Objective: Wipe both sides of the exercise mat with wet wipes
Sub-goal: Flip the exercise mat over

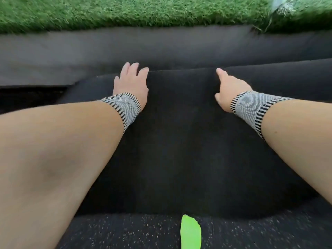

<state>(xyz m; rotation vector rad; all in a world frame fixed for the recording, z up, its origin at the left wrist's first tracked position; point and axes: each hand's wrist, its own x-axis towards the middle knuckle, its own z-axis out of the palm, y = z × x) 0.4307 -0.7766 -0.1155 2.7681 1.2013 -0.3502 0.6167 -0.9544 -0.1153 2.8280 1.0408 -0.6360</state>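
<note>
Exercise mat (pixel 179 141) lay dark and broad across the speckled rubber floor (pixel 125 232), its far edge running level between the two hands, with a paler grey strip (pixel 161 45) beyond it and artificial turf (pixel 125 13) past that.

Left hand (pixel 131 81) lay over the far edge, fingers extended and spread, tips past the lip. Right hand (pixel 231 87) sat on the same edge, well apart from the left, forefinger stretched toward the lip; whether the other fingers curled under the mat, the blurred view would not settle. Both wrists wore striped knit bands (pixel 124 105).

No wipe showed in either hand. A bright green scrap (pixel 190 232) lay on the floor at the near edge, identity unclear.

Judgement: mat looked soft, floppy, fairly light, with a matte grippy face, likely to sag and fold rather than hold shape. Best taken along the far edge with both hands set wide, as here, so it turns over evenly.
</note>
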